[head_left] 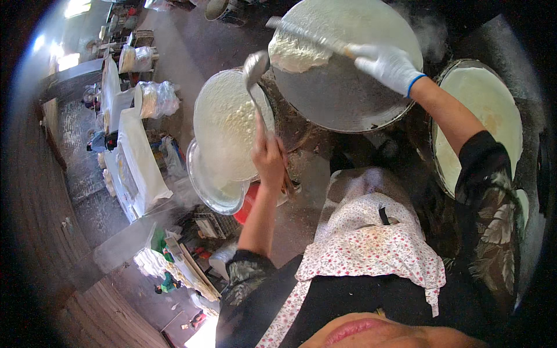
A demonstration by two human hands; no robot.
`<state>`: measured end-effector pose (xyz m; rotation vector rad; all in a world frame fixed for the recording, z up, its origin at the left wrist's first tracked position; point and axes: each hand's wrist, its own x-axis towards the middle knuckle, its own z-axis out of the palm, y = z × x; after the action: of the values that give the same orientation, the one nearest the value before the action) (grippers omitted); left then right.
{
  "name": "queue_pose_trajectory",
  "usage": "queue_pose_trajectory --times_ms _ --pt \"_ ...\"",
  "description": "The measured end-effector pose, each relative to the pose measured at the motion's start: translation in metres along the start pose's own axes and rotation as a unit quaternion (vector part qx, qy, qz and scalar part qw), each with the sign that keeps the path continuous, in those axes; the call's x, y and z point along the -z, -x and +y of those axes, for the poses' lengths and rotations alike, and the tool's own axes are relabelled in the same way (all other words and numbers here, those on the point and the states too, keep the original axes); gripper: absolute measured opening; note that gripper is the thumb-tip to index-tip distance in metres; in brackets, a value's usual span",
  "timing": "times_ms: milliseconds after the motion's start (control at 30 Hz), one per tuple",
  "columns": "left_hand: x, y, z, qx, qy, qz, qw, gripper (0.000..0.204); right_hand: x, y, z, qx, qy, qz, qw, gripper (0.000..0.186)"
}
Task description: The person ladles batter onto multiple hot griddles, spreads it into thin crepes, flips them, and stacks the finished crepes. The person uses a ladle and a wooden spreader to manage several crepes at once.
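Note:
My bare left hand (269, 159) is closed around the handle of a metal ladle (255, 68), whose bowl is raised over the far edge of a wide basin (217, 122) of frothy, pale batter. My right hand (386, 66), in a white glove with a blue cuff, grips a long flat scraper (307, 36), somewhat blurred. The scraper lies over a large round griddle (342, 98). Pale batter (354, 23) covers the far part of the griddle, with a thick ridge at its left, while the near part shows dark metal.
To the right, a second griddle (436, 168) carries a pale round sheet (484, 116). A metal bowl (214, 203) of whitish liquid overlaps the basin's near side, with a red container (248, 204) beside it. Cloth-covered tables (139, 156) stand farther left. Steam hangs about.

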<state>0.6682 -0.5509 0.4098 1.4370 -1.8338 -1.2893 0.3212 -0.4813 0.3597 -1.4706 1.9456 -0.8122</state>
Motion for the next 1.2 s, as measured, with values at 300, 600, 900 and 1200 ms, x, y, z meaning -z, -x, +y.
queue_pose_trajectory --times_ms 300,600,900,1200 --pt "-0.012 -0.051 -0.035 -0.012 -0.005 -0.004 1.0 0.058 0.009 0.064 0.025 0.055 0.048 0.087 0.993 0.037" --pt "-0.016 0.036 -0.045 -0.017 -0.096 -0.021 0.995 0.061 -0.014 0.094 0.051 0.06 0.108 -0.022 0.992 0.043" --pt "0.065 0.066 -0.008 -0.038 0.123 -0.167 0.978 0.051 0.002 0.2 -0.053 -0.25 -0.19 0.114 0.943 0.048" --pt "0.164 0.016 0.052 -0.268 0.269 -0.155 0.912 0.063 -0.243 0.011 -0.187 -0.199 -0.114 0.093 0.969 0.068"
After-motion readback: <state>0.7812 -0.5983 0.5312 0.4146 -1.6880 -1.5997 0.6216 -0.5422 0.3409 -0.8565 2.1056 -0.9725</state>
